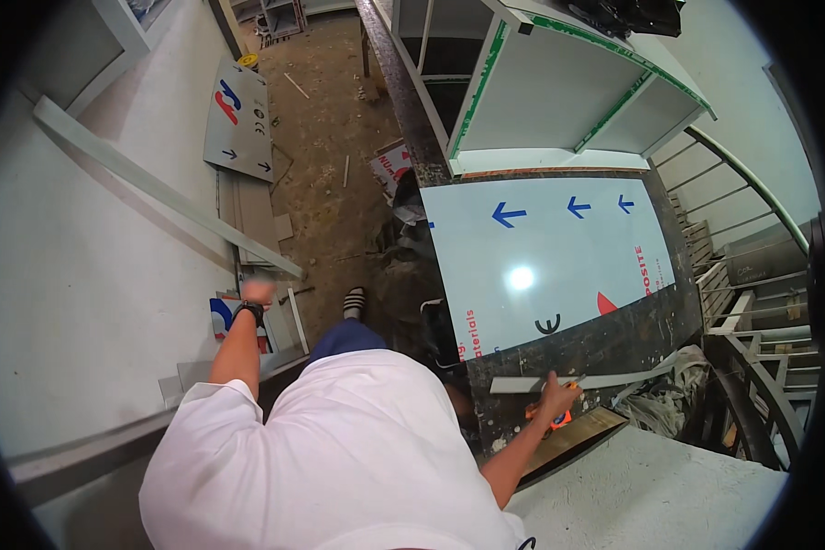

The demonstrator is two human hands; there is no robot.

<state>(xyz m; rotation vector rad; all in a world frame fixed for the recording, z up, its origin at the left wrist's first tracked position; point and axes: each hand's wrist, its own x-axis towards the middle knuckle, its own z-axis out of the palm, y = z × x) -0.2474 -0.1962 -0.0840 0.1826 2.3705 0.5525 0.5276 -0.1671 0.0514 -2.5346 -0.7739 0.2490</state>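
Right hand (557,399) clasps something orange (574,388) at a dark table (605,335); left hand's (258,291) grip near the wall (92,266) is unclear.

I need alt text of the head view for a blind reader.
A person's right hand is by an orange tool and pale strip at a dark workbench, near a light panel with blue arrows. The blurred left hand is near a long pale bar.

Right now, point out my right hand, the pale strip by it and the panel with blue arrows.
Right hand (554,401): head view, back of the hand.
Pale strip (517,385): head view, its left end.
Panel (555,253): head view, middle of its face.
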